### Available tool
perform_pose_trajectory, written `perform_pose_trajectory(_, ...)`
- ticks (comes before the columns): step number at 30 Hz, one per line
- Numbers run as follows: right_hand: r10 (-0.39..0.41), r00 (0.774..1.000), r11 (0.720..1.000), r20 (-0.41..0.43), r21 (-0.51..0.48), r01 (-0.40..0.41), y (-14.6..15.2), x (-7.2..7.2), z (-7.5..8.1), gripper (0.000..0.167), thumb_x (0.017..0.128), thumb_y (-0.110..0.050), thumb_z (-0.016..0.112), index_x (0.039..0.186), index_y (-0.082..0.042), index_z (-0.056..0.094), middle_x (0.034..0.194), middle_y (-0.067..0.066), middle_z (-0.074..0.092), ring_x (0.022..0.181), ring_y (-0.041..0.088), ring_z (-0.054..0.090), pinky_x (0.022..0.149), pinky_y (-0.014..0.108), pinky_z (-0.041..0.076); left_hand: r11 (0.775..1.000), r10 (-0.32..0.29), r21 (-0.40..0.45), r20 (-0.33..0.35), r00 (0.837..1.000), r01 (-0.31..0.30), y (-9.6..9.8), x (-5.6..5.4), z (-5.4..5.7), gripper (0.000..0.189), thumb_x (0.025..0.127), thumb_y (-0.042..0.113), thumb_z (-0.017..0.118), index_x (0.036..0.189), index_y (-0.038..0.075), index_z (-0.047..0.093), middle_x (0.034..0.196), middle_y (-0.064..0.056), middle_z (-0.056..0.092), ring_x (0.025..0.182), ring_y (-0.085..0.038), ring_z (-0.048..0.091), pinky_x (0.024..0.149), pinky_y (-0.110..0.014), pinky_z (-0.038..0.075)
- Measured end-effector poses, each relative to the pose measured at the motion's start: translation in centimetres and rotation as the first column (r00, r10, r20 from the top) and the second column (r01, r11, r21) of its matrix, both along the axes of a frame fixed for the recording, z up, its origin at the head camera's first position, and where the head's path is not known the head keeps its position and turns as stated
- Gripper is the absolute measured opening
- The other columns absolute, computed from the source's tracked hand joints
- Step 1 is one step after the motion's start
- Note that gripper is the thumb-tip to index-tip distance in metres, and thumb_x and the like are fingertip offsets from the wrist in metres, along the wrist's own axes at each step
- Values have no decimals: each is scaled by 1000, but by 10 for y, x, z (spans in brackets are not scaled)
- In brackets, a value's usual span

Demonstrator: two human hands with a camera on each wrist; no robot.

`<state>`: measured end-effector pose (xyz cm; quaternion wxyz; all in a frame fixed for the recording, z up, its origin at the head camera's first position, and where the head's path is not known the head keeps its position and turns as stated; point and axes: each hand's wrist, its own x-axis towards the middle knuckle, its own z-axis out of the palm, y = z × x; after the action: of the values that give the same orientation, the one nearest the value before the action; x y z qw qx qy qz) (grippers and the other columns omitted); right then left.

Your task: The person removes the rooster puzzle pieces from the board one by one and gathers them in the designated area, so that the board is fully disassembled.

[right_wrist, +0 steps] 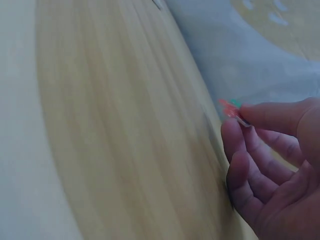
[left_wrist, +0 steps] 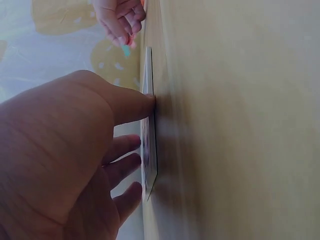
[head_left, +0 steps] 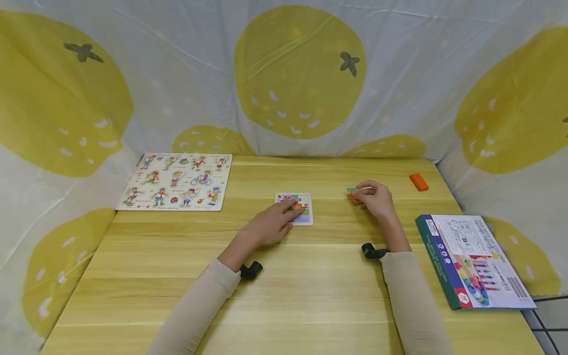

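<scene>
A small square jigsaw puzzle board (head_left: 306, 220) with a white rim lies flat near the middle of the table. My left hand (head_left: 271, 224) rests on it with fingers extended, covering part of the picture; in the left wrist view the thumb touches the board's near edge (left_wrist: 149, 165). Off to the right, my right hand (head_left: 374, 199) pinches a green and orange puzzle piece (head_left: 351, 191) between thumb and fingertips. The right wrist view has the same piece (right_wrist: 231, 109) held above the tabletop, its far side partly hidden by the thumb.
A larger board with sports figures (head_left: 177, 182) lies at the back left. An orange block (head_left: 419, 182) sits at the back right, and a flat boxed set (head_left: 475, 261) lies along the right edge. A fruit-patterned cloth (head_left: 297, 74) hangs behind the wooden table (head_left: 310, 296).
</scene>
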<state>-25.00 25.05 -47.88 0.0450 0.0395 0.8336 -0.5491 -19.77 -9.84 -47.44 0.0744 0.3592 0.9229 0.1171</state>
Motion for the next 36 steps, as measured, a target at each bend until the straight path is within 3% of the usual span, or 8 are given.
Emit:
perform_pose_trajectory(7,-64,998,997,5,44,63,22,0,-1,34,98,-20,73,124,0,68,101,13,79,73,8,75,65,27,62,1000,8,12,-2,1000,-8,-2,1,-1,51,111,27,46,161,21,39,169,-13,28,156,-32,29,125,-47,33)
perform_pose_trajectory(11,-76,997,991,24,109,72,28,1,-1,32,98,-21,72,122,0,69,102,13,78,71,7,74,65,24,61,1000,3,20,-8,1000,-3,-2,0,-3,50,111,28,47,160,21,40,169,-12,29,156,-32,31,124,-46,34)
perform_pose_trajectory(17,-94,996,963,-4,254,92,30,3,-1,28,96,-20,73,114,2,72,98,16,77,67,8,69,62,19,56,1000,-2,28,-20,1000,3,0,-1,-3,49,111,27,47,160,20,41,168,-14,31,155,-33,32,124,-46,35)
perform_pose_trajectory(26,-113,993,926,-45,357,121,27,5,-6,24,95,-22,74,107,-1,75,90,11,72,69,15,64,60,23,52,999,-13,42,-40,999,15,0,-1,-4,48,111,27,47,158,18,44,167,-17,33,154,-35,33,124,-47,34)
perform_pose_trajectory(31,-107,992,922,-61,367,122,27,7,-5,31,97,-27,72,114,-1,73,95,14,74,73,14,65,65,23,52,999,-12,41,-40,999,13,0,-1,-5,48,111,27,47,158,17,44,167,-17,33,154,-35,33,125,-47,33)
perform_pose_trajectory(36,-105,992,943,-69,311,121,25,10,-2,42,99,-35,68,124,-1,67,104,19,73,73,16,71,67,23,53,999,-6,40,-37,999,7,0,0,-4,49,111,26,47,159,17,42,167,-17,32,155,-35,33,125,-46,32)
